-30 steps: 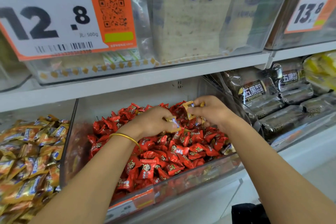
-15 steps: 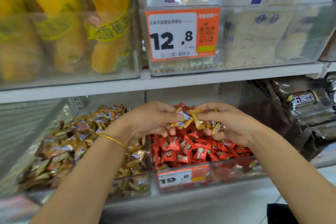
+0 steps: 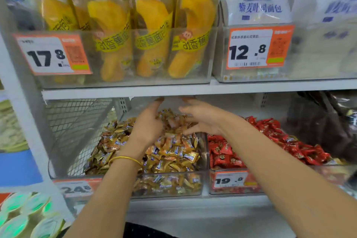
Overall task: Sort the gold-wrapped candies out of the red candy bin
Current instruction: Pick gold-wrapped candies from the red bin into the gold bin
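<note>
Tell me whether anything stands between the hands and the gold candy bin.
Nothing visible does. The left hand and right hand hang open directly over the gold candy bin, whose top is uncovered. The red candy bin sits beside it, out of the way.

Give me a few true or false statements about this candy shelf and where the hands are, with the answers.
1. The left hand and the right hand are both over the gold bin. True.
2. The red bin stands left of the gold bin. False: it stands to its right.
3. A gold bangle is on the left wrist. True.
4. The red bin's price tag reads 12.8. False: it reads 19.8.
5. The right hand is in the red bin. False: it is over the gold bin, fingers spread.
</note>
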Demonstrator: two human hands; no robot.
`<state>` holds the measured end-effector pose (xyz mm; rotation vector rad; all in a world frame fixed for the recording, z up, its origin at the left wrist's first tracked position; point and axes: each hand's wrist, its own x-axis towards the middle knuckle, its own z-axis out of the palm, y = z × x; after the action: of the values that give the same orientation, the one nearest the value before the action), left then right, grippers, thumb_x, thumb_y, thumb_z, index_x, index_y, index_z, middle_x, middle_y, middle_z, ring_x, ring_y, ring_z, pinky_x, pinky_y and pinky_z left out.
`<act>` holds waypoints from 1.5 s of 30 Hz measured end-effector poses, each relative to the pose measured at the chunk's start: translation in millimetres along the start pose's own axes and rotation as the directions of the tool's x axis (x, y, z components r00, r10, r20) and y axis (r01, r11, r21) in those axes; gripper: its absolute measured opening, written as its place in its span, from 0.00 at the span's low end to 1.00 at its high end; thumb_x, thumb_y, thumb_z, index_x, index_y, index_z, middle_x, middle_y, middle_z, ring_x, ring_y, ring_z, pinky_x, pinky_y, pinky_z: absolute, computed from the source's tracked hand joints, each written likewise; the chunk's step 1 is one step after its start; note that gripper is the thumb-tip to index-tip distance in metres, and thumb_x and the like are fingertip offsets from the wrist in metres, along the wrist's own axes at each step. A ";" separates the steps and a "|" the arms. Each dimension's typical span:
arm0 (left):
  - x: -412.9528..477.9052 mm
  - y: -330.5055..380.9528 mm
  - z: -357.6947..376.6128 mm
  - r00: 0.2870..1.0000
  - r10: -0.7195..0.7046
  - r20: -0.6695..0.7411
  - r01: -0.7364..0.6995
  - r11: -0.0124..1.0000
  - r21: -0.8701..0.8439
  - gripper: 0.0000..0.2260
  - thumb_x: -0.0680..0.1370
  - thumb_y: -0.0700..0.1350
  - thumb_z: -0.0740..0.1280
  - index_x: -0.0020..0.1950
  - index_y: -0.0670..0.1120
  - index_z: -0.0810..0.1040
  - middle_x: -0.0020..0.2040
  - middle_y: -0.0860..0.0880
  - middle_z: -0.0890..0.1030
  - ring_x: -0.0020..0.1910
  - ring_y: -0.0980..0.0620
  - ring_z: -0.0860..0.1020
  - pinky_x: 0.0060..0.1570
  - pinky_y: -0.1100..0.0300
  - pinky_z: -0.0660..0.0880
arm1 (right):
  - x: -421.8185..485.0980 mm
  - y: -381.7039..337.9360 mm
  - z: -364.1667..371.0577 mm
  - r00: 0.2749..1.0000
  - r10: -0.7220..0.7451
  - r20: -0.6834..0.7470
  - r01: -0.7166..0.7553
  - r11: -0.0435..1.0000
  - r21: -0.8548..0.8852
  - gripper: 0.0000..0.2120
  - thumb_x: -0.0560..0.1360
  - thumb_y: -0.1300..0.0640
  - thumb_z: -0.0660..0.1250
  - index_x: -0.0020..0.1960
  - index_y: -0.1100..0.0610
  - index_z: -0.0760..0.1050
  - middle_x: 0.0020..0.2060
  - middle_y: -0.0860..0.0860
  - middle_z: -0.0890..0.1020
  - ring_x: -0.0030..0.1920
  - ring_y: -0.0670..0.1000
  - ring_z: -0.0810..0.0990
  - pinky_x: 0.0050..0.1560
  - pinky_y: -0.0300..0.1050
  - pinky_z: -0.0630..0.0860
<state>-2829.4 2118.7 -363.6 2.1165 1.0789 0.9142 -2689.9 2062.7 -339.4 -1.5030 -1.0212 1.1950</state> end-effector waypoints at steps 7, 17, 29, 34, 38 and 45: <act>-6.7 56.8 66.8 0.912 0.410 0.004 -0.408 0.907 0.108 0.21 0.72 0.29 0.58 0.60 0.44 0.78 0.60 0.47 0.76 0.61 0.51 0.72 0.58 0.76 0.58 | -69.4 29.3 -112.2 0.957 -0.109 -0.268 0.116 0.993 0.010 0.14 0.78 0.73 0.55 0.61 0.66 0.72 0.58 0.63 0.76 0.55 0.58 0.79 0.45 0.48 0.81; 41.6 122.1 234.0 0.682 0.350 0.643 -0.603 0.766 0.222 0.14 0.79 0.40 0.59 0.63 0.41 0.75 0.64 0.41 0.73 0.65 0.43 0.70 0.64 0.56 0.64 | -91.5 82.9 -257.5 0.825 -0.037 -0.564 -0.267 0.854 -0.446 0.17 0.76 0.76 0.51 0.63 0.73 0.69 0.61 0.71 0.72 0.55 0.60 0.74 0.41 0.31 0.72; 68.2 105.5 261.9 0.514 -0.198 0.835 -0.574 0.645 0.505 0.29 0.76 0.65 0.55 0.69 0.46 0.69 0.70 0.45 0.68 0.67 0.43 0.68 0.64 0.52 0.68 | 5.3 100.3 -266.5 0.847 0.288 -0.447 -0.528 0.353 -0.773 0.20 0.78 0.69 0.56 0.69 0.65 0.67 0.63 0.60 0.74 0.37 0.52 0.75 0.34 0.41 0.73; 63.2 96.3 232.6 0.564 -0.147 0.812 -0.599 0.604 0.526 0.28 0.76 0.64 0.56 0.71 0.51 0.66 0.72 0.47 0.63 0.71 0.43 0.61 0.70 0.46 0.60 | 13.3 106.6 -256.2 0.835 0.469 -0.288 -0.548 0.655 -0.521 0.20 0.77 0.69 0.57 0.69 0.61 0.68 0.62 0.57 0.75 0.57 0.55 0.77 0.57 0.46 0.77; 61.2 90.4 210.2 0.624 -0.106 0.775 -0.561 0.629 0.538 0.27 0.75 0.62 0.61 0.70 0.51 0.67 0.72 0.48 0.63 0.72 0.43 0.58 0.71 0.47 0.58 | 5.5 105.9 -240.6 0.893 0.424 -0.153 -0.450 0.854 -0.261 0.21 0.78 0.70 0.55 0.70 0.60 0.66 0.68 0.56 0.69 0.67 0.55 0.69 0.68 0.51 0.67; 61.5 90.4 172.7 0.684 0.026 0.729 -0.383 0.863 0.328 0.13 0.73 0.47 0.70 0.55 0.48 0.74 0.57 0.48 0.76 0.56 0.50 0.74 0.55 0.60 0.71 | -24.8 89.6 -214.4 0.993 0.111 -0.029 -0.114 0.981 -0.156 0.18 0.76 0.74 0.58 0.59 0.58 0.75 0.58 0.55 0.77 0.48 0.43 0.76 0.46 0.34 0.75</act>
<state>-2627.2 2093.0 -379.5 2.6754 0.6652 -0.1661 -2478.7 1983.7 -401.2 -1.7126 -1.0490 1.1977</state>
